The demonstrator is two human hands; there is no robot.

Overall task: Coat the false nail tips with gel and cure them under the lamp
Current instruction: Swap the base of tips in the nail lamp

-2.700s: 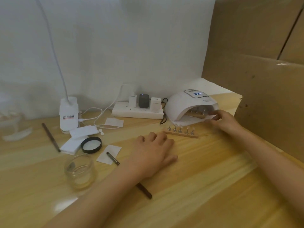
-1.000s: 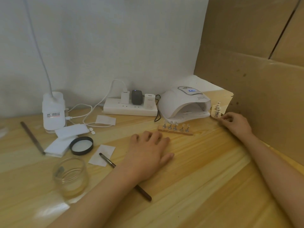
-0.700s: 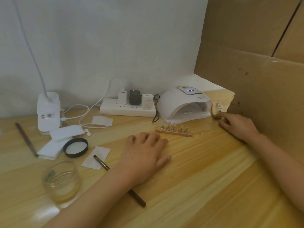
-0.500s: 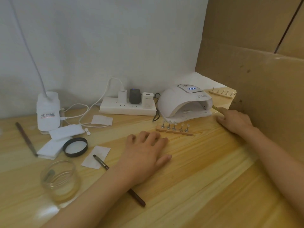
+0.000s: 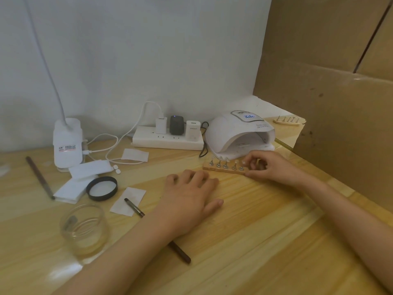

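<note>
A wooden strip (image 5: 221, 169) with several nail tips on metal stands lies just in front of the white curing lamp (image 5: 238, 133), whose display is lit and whose mouth holds nothing. My right hand (image 5: 270, 167) grips the right end of that strip, thumb under and fingers curled over it. A second strip of tips (image 5: 287, 120) lies at the back right, beside the cardboard. My left hand (image 5: 189, 199) rests flat on the table, over the handle of a dark gel brush (image 5: 136, 209).
A glass jar (image 5: 85, 228) stands at the front left, with a black lid (image 5: 102, 188), white wipes (image 5: 85, 177) and a second brush (image 5: 39, 177) behind it. A power strip (image 5: 168, 139) and desk lamp base (image 5: 67, 143) line the wall. Cardboard (image 5: 340, 103) walls the right side.
My right hand carried one strip of tips out of the lamp, set it at the back right, then came over and took hold of the strip in front of the lamp. The left hand stayed.
</note>
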